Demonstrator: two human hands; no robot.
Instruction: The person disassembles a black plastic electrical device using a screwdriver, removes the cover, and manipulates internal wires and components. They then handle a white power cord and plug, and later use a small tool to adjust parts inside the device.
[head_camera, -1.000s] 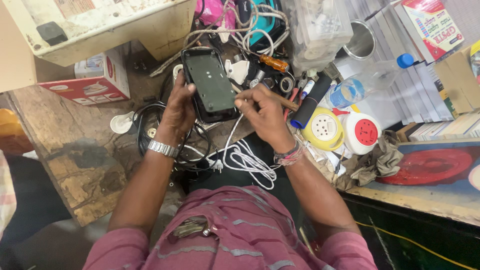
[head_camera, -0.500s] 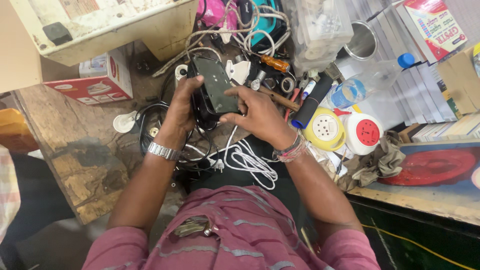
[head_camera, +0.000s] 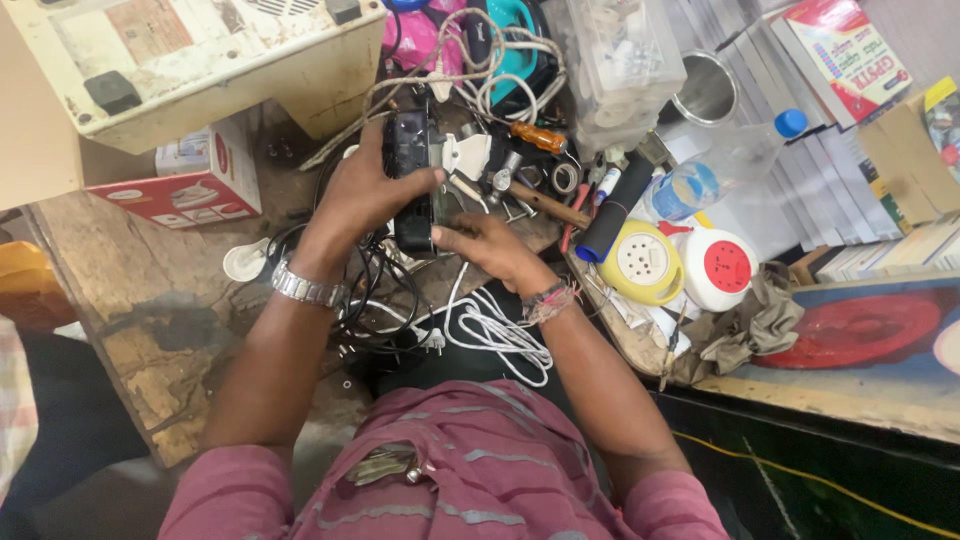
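My left hand (head_camera: 365, 195) and my right hand (head_camera: 480, 245) both grip a black power strip (head_camera: 412, 165), turned on its side above the wooden workbench (head_camera: 110, 290). The left hand wraps the strip from the left, thumb across its face. My right hand holds its lower end from the right. A metal watch (head_camera: 305, 287) sits on my left wrist and a thread band (head_camera: 550, 298) on my right. A white cable (head_camera: 495, 330) and black cables (head_camera: 375, 290) lie coiled beneath my hands.
A cream machine casing (head_camera: 190, 60) and a red-and-white box (head_camera: 190, 180) stand at the left. Right of my hands lie a hammer (head_camera: 530, 195), an orange-handled screwdriver (head_camera: 540, 137), a black roll (head_camera: 615, 210), yellow (head_camera: 645, 265) and white-red (head_camera: 720, 270) extension reels, a plastic bottle (head_camera: 720, 165), a steel cup (head_camera: 705, 90).
The power strip has been rotated from face-up to edge-on and lifted toward the bench's far side. Both hands shifted with it, the right hand sliding to its lower end.
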